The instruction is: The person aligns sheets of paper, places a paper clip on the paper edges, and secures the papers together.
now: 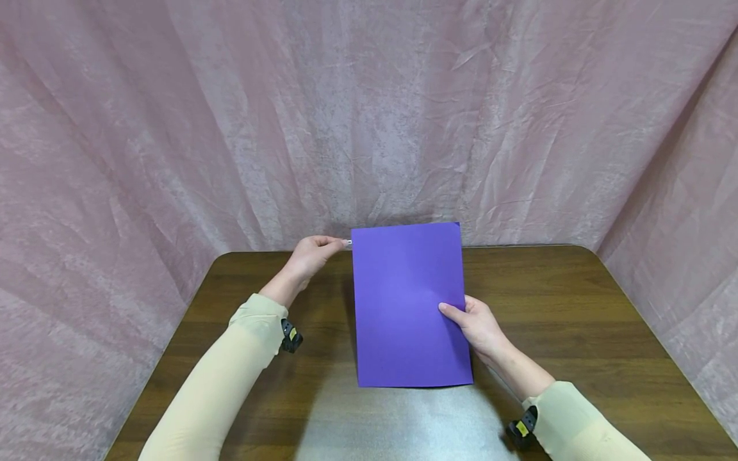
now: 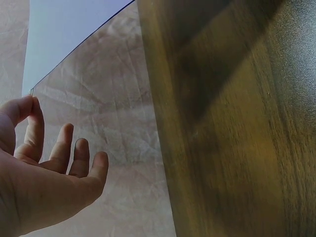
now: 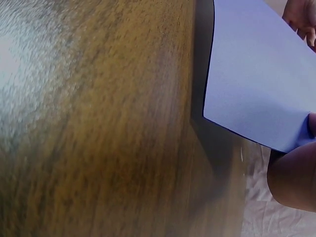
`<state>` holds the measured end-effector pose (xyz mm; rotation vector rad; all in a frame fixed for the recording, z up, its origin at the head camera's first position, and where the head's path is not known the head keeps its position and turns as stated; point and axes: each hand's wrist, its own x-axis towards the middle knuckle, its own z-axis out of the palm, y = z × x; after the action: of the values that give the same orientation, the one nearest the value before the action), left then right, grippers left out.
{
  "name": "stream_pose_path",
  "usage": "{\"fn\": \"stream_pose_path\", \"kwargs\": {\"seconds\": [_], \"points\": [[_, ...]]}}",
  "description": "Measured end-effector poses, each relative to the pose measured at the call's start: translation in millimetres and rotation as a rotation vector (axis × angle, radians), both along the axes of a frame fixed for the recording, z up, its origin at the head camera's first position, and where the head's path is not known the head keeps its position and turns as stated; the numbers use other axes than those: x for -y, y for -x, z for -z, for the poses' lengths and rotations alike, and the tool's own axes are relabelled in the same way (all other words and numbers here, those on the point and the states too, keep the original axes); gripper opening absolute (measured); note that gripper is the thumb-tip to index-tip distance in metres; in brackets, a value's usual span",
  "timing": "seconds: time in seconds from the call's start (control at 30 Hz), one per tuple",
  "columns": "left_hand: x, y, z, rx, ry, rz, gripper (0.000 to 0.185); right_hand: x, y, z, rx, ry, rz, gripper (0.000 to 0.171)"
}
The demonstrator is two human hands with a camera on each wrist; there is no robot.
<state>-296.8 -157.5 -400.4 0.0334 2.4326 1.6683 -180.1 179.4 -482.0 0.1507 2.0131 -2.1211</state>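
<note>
A purple sheet of paper (image 1: 406, 307) is held up over the table, its face toward the head camera. My right hand (image 1: 481, 326) grips its right edge, thumb on the front and the other fingers mostly hidden behind. At the upper left edge, my left hand (image 1: 311, 256) pinches a small pale paper clip (image 1: 348, 242) between thumb and index finger. In the left wrist view the wire end of the clip (image 2: 31, 92) meets the paper's corner, and the other fingers are spread loosely. The right wrist view shows the lower part of the sheet (image 3: 261, 74) slightly bowed.
Beneath the paper lies a brown wood-grain table (image 1: 553, 307), with a bright reflection near its front. Pink crushed-velvet curtains (image 1: 375, 115) hang behind it and at both sides. A small black camera (image 1: 291, 336) is strapped at the left wrist, another (image 1: 523, 428) at the right.
</note>
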Motion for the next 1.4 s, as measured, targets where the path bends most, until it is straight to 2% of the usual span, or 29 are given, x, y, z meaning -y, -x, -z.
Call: {"fn": "stream_pose_path", "kwargs": {"seconds": [0.23, 0.43, 0.83, 1.4], "points": [[-0.9, 0.2, -1.8, 0.001, 0.002, -0.006, 0.042, -0.3, 1.1, -0.3, -0.008, -0.006, -0.006, 0.030], [0.3, -2.2, 1.3, 0.020, 0.006, -0.001, 0.044, 0.0, -2.1, 2.1, -0.003, -0.016, -0.015, 0.032], [-0.6, -1.4, 0.3, -0.023, -0.018, 0.006, 0.044, 1.3, -1.0, -1.0, -0.003, 0.000, -0.022, 0.030], [-2.0, -1.4, -0.1, -0.013, -0.002, 0.004, 0.047, 1.8, 0.0, 0.0, -0.012, 0.005, -0.034, 0.033]]}}
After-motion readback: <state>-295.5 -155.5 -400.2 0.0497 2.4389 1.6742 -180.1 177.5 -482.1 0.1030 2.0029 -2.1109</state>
